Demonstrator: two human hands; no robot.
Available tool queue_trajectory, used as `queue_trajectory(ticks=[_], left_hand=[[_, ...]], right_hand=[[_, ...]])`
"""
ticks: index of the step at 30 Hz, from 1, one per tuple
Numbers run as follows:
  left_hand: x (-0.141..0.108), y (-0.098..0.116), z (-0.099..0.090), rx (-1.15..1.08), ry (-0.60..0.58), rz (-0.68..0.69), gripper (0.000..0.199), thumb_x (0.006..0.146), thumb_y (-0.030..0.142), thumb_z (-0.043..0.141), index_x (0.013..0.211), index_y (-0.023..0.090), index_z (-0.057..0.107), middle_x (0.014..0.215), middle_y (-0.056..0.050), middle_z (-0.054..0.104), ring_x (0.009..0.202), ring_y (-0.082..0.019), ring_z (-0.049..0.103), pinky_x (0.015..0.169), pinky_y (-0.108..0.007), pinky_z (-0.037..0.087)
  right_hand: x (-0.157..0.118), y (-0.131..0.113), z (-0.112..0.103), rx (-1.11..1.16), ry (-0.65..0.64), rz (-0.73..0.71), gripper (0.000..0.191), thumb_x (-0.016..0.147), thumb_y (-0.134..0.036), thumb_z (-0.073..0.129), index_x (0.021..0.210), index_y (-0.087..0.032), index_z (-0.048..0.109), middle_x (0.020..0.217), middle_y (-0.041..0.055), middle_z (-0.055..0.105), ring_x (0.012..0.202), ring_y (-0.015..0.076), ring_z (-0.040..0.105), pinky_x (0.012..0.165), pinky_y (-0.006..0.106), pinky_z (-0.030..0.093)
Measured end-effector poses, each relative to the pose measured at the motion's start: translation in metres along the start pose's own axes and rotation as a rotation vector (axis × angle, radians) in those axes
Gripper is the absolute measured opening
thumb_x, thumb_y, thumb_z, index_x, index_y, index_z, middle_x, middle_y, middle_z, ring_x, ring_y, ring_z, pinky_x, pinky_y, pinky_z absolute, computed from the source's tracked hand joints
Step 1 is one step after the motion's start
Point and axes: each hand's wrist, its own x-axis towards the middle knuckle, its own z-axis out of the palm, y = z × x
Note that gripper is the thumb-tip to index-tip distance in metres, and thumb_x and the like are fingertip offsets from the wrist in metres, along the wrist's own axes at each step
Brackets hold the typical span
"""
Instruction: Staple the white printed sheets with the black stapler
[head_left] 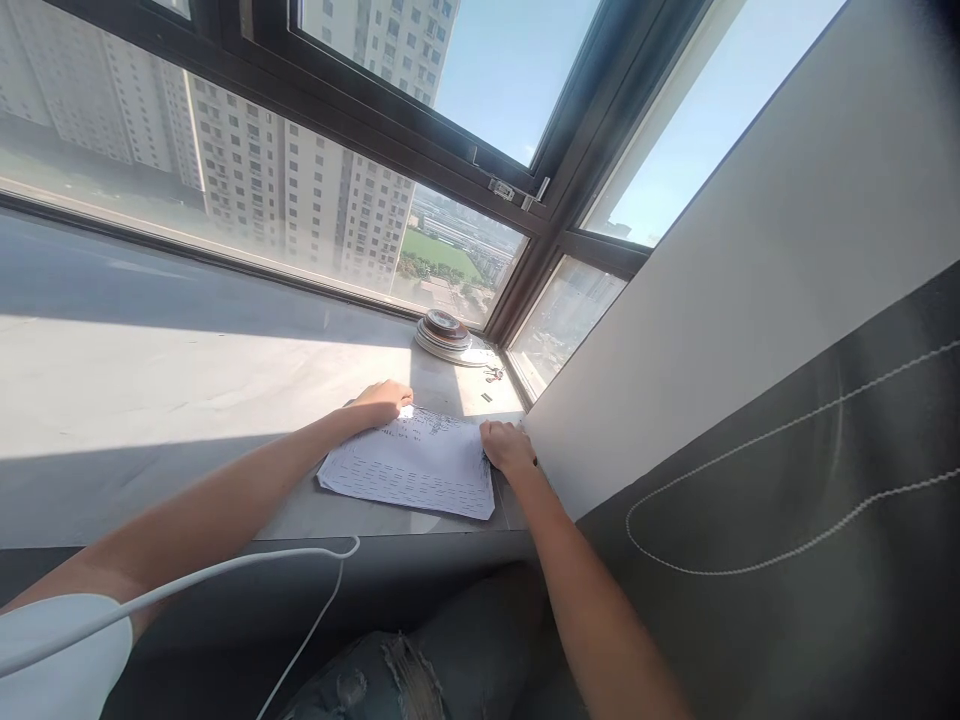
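Note:
A stack of white paper sheets (416, 465) with dark printed or written lines lies on the pale windowsill (187, 390). My left hand (384, 402) is closed at the stack's far left corner, fingers curled over the edge. At the far right corner my right hand (506, 443) is closed on the paper's edge as well. The fingertips of both hands are partly hidden. Beyond the paper, near the window corner, sits a pile of round plates or lids (444, 335).
Small keys (494, 374) and a small dark strip (487, 397) lie right of the pile. Dark window frames (551, 235) and a white wall panel (720, 230) border the sill. A white cable (247, 560) crosses the lower left; a beaded cord (750, 435) hangs at right.

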Motion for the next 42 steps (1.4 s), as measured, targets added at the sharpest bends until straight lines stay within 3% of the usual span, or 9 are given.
queue_trajectory(ticks=[12,19,23,25,28,30,32,38,42], left_hand=[[0.002,-0.004,0.004,-0.037,0.042,0.015,0.030,0.091,0.043,0.055,0.088,0.021,0.075,0.095,-0.015,0.075,0.088,-0.032,0.066,0.083,-0.040,0.050],[0.005,-0.009,0.007,-0.083,0.057,0.025,0.029,0.090,0.042,0.056,0.083,0.021,0.074,0.091,-0.014,0.074,0.085,-0.031,0.065,0.083,-0.040,0.048],[0.006,-0.010,0.008,-0.102,0.071,0.028,0.026,0.091,0.039,0.057,0.082,0.021,0.073,0.093,-0.013,0.075,0.086,-0.030,0.065,0.081,-0.040,0.048],[0.006,-0.010,0.008,-0.105,0.073,0.034,0.025,0.091,0.038,0.056,0.083,0.021,0.073,0.094,-0.012,0.076,0.086,-0.029,0.065,0.080,-0.038,0.047],[0.005,-0.007,0.009,-0.098,0.080,0.048,0.025,0.091,0.036,0.054,0.081,0.022,0.072,0.094,-0.010,0.074,0.082,-0.026,0.064,0.076,-0.036,0.046],[0.004,-0.005,0.012,-0.082,0.094,0.065,0.025,0.091,0.034,0.052,0.079,0.022,0.070,0.092,-0.009,0.073,0.080,-0.025,0.063,0.075,-0.035,0.046],[0.003,-0.002,0.014,-0.069,0.117,0.094,0.025,0.092,0.033,0.052,0.077,0.022,0.068,0.091,-0.008,0.072,0.080,-0.024,0.062,0.076,-0.035,0.047],[-0.001,-0.001,0.013,-0.105,0.158,0.159,0.030,0.094,0.037,0.050,0.077,0.022,0.069,0.089,-0.006,0.073,0.083,-0.024,0.063,0.079,-0.034,0.048],[0.004,-0.015,0.007,-0.157,0.253,0.107,0.033,0.096,0.041,0.050,0.089,0.022,0.076,0.094,-0.007,0.077,0.090,-0.026,0.066,0.085,-0.035,0.049]], right_hand=[[0.008,-0.007,0.021,-0.050,0.112,-0.086,0.047,0.106,-0.029,0.032,0.092,-0.018,0.076,0.105,0.0150,0.078,0.107,0.0313,0.069,0.095,0.044,0.045],[-0.002,0.033,0.011,0.282,0.318,-0.194,0.058,0.114,-0.038,0.014,0.088,-0.022,0.063,0.090,0.0057,0.069,0.084,0.0210,0.062,0.075,0.030,0.046],[-0.015,0.068,0.019,0.248,0.180,-0.466,0.024,0.101,-0.048,0.061,0.103,-0.025,0.066,0.099,0.0026,0.072,0.092,0.0216,0.065,0.080,0.029,0.046],[-0.022,0.084,0.026,0.224,0.191,-0.350,0.023,0.094,-0.043,0.071,0.109,-0.026,0.067,0.104,0.0038,0.074,0.094,0.0233,0.067,0.077,0.029,0.045],[-0.031,0.092,0.031,0.285,0.408,-0.023,0.023,0.098,-0.044,0.066,0.105,-0.022,0.066,0.098,0.0083,0.075,0.090,0.0266,0.070,0.073,0.031,0.043],[-0.035,0.080,0.028,0.337,0.623,0.155,0.028,0.101,-0.047,0.060,0.101,-0.020,0.064,0.093,0.0106,0.073,0.085,0.0279,0.069,0.070,0.032,0.043],[-0.037,0.051,0.023,0.389,0.742,0.177,0.029,0.103,-0.049,0.057,0.102,-0.020,0.061,0.095,0.0115,0.073,0.086,0.0275,0.068,0.069,0.032,0.043],[-0.009,-0.055,0.025,0.408,0.329,-0.128,0.012,0.096,-0.032,0.069,0.098,-0.023,0.061,0.104,0.0071,0.075,0.093,0.0236,0.069,0.069,0.028,0.038],[0.008,-0.069,0.032,0.413,0.250,-0.127,0.012,0.095,-0.029,0.069,0.101,-0.023,0.062,0.109,0.0074,0.076,0.101,0.0242,0.070,0.073,0.029,0.040]])
